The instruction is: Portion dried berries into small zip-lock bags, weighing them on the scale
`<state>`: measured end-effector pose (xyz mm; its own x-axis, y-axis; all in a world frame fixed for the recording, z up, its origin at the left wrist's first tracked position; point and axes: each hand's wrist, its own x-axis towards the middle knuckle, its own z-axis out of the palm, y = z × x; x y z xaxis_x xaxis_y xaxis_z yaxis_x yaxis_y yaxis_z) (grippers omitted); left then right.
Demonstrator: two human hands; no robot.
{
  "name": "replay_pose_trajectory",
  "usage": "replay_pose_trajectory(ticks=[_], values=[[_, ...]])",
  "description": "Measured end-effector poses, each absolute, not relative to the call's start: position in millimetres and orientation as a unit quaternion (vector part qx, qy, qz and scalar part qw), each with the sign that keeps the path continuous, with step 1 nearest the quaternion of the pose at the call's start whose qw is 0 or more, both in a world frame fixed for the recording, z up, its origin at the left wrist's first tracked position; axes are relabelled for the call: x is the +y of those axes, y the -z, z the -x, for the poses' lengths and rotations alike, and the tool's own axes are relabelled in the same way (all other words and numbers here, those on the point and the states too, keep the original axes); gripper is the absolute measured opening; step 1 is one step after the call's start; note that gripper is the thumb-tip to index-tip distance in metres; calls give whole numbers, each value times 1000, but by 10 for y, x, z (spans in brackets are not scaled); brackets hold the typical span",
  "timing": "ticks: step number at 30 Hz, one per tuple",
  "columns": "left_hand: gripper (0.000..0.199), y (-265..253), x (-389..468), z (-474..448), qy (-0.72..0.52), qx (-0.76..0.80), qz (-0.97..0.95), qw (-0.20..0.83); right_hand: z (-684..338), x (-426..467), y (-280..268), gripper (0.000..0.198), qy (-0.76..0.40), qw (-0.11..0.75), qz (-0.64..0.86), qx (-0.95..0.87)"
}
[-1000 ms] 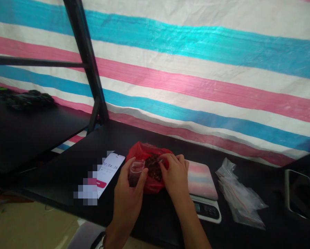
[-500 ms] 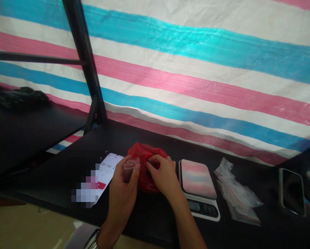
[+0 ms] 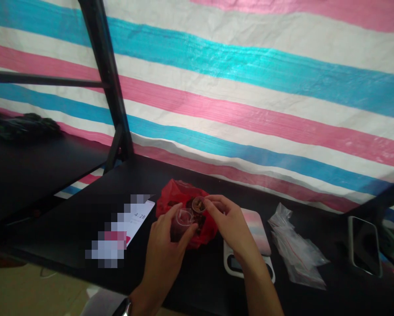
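Note:
My left hand (image 3: 165, 243) grips a small clear zip bag (image 3: 184, 218) between thumb and fingers, its mouth spread into a round opening. Between the thumb and fingertips of my right hand (image 3: 228, 219) is a small round clear cup (image 3: 198, 205) holding brown bits. Both hands are over a red plastic bag (image 3: 169, 191), which lies open on the black table (image 3: 144, 175). More dark brown pieces show inside it, partly covered by my hands. Right of it sits a kitchen scale (image 3: 256, 228), partly hidden behind my right forearm.
A bundle of clear zip bags (image 3: 297, 250) lies right of the scale. Farther right rests a phone (image 3: 364, 245). A lit phone (image 3: 140, 219) showing a timer lies at left. Behind stand a black metal post (image 3: 109, 83) and a striped tarp (image 3: 243, 101).
My right hand has come up out of the red bag with the small cup of brown bits. The zip bag's mouth has opened wider, and my left hand has shifted slightly right.

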<state>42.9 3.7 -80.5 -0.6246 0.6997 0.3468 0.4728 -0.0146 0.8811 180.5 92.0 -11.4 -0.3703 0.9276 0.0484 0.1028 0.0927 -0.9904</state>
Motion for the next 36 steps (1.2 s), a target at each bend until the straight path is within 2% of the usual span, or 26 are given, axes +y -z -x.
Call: replay_pose_trajectory(ticks=[4, 8, 12, 19, 22, 26, 31, 36], values=[[50, 793, 61, -499, -592, 677, -419, 121, -1780, 734, -48, 18, -411, 393, 428, -702], [52, 762, 72, -537, -612, 666, -395, 160, -1751, 593, -136, 35, -311, 380, 425, -761], [53, 740, 68, -538, -621, 664, -381, 168, -1741, 548, -141, 42, -269, 380, 410, -785], [55, 702, 33, -480, -630, 667, -369, 147, -1716, 632, -29, 30, -227, 418, 437, -763], [54, 677, 26, -434, -630, 679, -349, 139, -1718, 748, 111, 23, -199, 345, 462, -792], [63, 670, -1, -374, -602, 710, -319, 179, -1737, 853, 263, 19, -148, 233, 487, -829], [70, 712, -47, -338, -597, 696, -327, 230, -1693, 863, 305, 16, -159, 199, 486, -836], [68, 755, -31, -320, -621, 667, -317, 264, -1607, 866, 308, 27, -188, 203, 508, -816]])
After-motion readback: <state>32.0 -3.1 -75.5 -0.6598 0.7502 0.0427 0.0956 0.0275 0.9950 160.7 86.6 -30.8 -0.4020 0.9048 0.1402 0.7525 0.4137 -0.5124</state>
